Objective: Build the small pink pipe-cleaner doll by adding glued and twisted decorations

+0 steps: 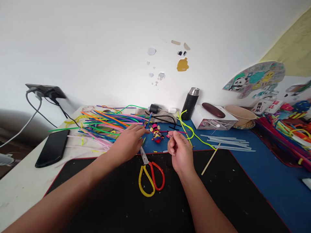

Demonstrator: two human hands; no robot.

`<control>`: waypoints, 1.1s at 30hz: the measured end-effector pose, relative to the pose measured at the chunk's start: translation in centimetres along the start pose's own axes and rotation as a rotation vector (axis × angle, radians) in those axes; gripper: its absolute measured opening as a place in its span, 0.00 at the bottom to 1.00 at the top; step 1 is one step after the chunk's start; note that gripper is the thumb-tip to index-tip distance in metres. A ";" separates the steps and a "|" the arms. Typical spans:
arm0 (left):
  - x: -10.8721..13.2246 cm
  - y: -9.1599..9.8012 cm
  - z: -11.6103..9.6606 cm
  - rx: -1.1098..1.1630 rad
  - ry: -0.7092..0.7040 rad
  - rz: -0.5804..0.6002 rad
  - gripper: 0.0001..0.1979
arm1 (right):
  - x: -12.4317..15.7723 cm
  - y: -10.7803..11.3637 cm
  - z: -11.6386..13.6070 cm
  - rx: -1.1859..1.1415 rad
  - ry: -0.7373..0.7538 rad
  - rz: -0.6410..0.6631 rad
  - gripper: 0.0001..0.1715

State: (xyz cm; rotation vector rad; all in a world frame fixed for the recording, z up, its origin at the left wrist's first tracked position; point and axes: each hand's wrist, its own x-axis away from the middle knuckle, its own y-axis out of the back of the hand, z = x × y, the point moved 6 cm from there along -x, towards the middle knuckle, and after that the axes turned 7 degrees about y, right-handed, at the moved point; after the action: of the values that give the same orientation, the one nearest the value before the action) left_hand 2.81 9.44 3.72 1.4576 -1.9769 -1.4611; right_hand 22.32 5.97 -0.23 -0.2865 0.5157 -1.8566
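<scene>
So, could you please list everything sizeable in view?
Mat: 1, black, foreground
Desk cover: 1, blue, right
Scissors: 1, yellow-and-red, partly on mat
Figurine: 1, multicoloured, beyond scissors
Loose pipe cleaners: many, multicoloured, left
Bundled pipe cleaners: many, multicoloured, far right
Phone: 1, black, left
Wooden stick: 1, pale, mat's right
Translucent sticks: several, whitish, beyond mat
Flask: 1, black-and-silver, near wall
Box: 1, white, beside flask
Case: 1, dark red, atop box
Bowl: 1, beige, beside box
Socket panel: 1, grey, left wall
Stickers: several, multicoloured, wall
Left hand: 1, bare, near scissors
Right hand: 1, bare, near figurine
</scene>
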 end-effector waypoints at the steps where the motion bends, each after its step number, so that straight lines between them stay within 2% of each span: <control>1: -0.9 -0.9 -0.3 -0.079 -0.065 0.028 0.23 | 0.0 0.0 0.0 0.002 0.006 0.000 0.20; 4: -3.2 -4.2 -0.6 -0.219 -0.223 0.101 0.29 | 0.2 -0.1 -0.4 0.012 -0.004 0.019 0.21; 7: -4.5 -7.2 -0.2 -0.260 -0.320 0.164 0.25 | 0.3 -0.3 -0.8 0.016 -0.017 0.046 0.22; 9: -5.1 -8.3 0.0 -0.243 -0.372 0.182 0.23 | 0.3 -0.4 -1.0 0.018 -0.024 0.058 0.23; 13: -6.2 -8.7 0.0 -0.236 -0.442 0.201 0.19 | 0.4 -0.5 -1.3 0.018 -0.048 0.058 0.23; 17: -7.2 -7.2 0.0 -0.169 -0.436 0.181 0.16 | 0.5 -0.5 -1.6 0.024 -0.050 0.050 0.23; 19: -7.6 -5.6 0.2 -0.109 -0.368 0.140 0.16 | 0.5 -0.4 -1.5 0.035 -0.036 0.049 0.22; 21: -7.9 -3.6 0.5 0.033 -0.232 0.071 0.17 | 0.3 -0.2 -1.4 0.045 -0.014 0.043 0.22; 22: -7.8 -2.4 0.8 0.159 -0.133 0.013 0.16 | 0.3 -0.1 -1.4 0.050 -0.004 0.041 0.22; 24: -7.1 -1.3 1.5 0.494 0.098 0.004 0.16 | 0.2 0.0 -1.4 0.071 0.006 0.050 0.22; 26: -5.7 -1.4 1.6 0.863 0.263 0.063 0.19 | 0.2 -0.1 -1.6 0.113 0.002 0.084 0.23; 28: -4.0 -1.5 1.4 1.078 0.343 0.032 0.19 | 0.3 -0.4 -1.9 0.173 0.004 0.132 0.23; 30: -2.3 -1.8 1.5 1.186 0.415 -0.002 0.21 | 0.6 -0.6 -1.9 0.246 0.049 0.159 0.24; 33: -0.7 -2.0 1.6 1.181 0.454 -0.052 0.23 | 1.0 -0.9 -1.4 0.373 0.179 0.170 0.23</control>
State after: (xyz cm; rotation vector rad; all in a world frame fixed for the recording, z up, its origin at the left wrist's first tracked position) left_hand 3.06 10.93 1.56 1.9532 -2.5302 0.2363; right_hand 20.61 5.54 -1.06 0.1694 0.2942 -1.7785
